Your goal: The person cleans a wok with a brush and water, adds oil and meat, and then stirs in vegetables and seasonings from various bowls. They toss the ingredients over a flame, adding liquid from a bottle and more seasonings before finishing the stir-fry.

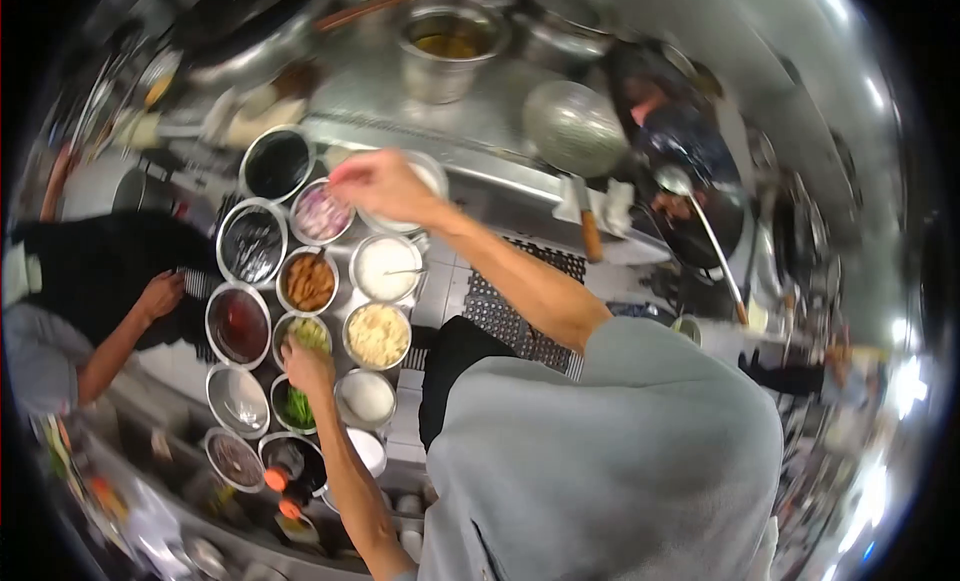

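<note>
Over the bowl of chopped red onion [321, 217], my right hand [385, 188] has its fingers drawn together, with a pinkish blur at the tips. My left hand [308, 369] reaches into a bowl of pale yellow-green chopped food [313, 332], fingers bent and partly hidden; I cannot tell what it pinches. Beside it are a bowl of chopped green vegetable [297, 407] and a bowl of pale yellow chopped food [377, 335]. Between my hands sit a bowl of brown pieces [308, 283] and a white-filled bowl with a spoon [386, 271].
Dark and red liquids fill other bowls, including a red one [239, 324]. Orange-capped bottles [278, 478] stand nearby. A co-worker's hand [160, 295] is at the left. Behind are a metal pot [440, 76], a strainer [573, 128], a ladle [710, 231] and a dark wok [700, 243].
</note>
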Demonstrator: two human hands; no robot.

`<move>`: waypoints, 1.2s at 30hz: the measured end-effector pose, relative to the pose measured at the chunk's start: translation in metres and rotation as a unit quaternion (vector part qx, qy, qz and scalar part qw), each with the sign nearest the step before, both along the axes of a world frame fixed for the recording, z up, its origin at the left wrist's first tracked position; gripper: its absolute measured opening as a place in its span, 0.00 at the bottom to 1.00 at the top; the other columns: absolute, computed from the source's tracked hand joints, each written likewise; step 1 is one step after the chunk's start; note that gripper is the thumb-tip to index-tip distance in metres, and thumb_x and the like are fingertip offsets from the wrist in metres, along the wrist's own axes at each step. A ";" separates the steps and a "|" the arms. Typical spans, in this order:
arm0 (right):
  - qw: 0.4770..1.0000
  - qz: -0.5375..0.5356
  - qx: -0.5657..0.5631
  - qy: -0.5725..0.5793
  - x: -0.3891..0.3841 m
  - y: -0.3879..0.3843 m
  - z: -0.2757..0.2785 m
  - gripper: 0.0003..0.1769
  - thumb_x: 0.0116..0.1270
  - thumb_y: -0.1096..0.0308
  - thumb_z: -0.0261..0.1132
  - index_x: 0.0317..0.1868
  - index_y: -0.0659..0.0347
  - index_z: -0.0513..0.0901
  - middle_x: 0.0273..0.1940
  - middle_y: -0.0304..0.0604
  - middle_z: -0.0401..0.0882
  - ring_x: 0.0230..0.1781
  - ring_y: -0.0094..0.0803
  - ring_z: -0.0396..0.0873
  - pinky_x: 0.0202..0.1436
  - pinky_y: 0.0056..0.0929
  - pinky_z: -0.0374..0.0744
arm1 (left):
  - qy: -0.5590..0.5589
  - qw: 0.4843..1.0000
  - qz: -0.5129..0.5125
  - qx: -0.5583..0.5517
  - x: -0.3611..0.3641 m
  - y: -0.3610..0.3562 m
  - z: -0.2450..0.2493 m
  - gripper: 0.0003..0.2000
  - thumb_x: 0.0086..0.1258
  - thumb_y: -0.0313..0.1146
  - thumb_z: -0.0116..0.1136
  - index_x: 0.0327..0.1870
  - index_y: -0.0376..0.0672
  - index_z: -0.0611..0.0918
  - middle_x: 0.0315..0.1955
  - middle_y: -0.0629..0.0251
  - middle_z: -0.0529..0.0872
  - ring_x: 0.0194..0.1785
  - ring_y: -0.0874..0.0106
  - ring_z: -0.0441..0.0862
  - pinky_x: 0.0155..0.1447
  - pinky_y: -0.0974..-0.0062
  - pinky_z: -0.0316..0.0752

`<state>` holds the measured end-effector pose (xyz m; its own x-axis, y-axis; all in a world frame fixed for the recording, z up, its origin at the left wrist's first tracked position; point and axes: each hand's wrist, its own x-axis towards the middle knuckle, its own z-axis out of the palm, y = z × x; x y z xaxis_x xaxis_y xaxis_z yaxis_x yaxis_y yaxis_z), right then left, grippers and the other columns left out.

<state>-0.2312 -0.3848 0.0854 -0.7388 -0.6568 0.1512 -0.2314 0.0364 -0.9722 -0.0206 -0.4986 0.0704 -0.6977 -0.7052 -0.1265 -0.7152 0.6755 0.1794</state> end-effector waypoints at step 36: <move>0.796 -0.454 0.286 -0.280 0.343 0.607 -0.053 0.15 0.64 0.64 0.60 0.39 0.69 0.83 0.22 0.39 0.79 0.21 0.22 0.74 0.25 0.25 0.72 | 0.415 0.761 -0.011 0.498 0.008 0.211 0.115 0.15 0.61 0.21 0.63 0.49 0.30 0.77 0.40 0.58 0.83 0.42 0.72 0.82 0.47 0.80 0.76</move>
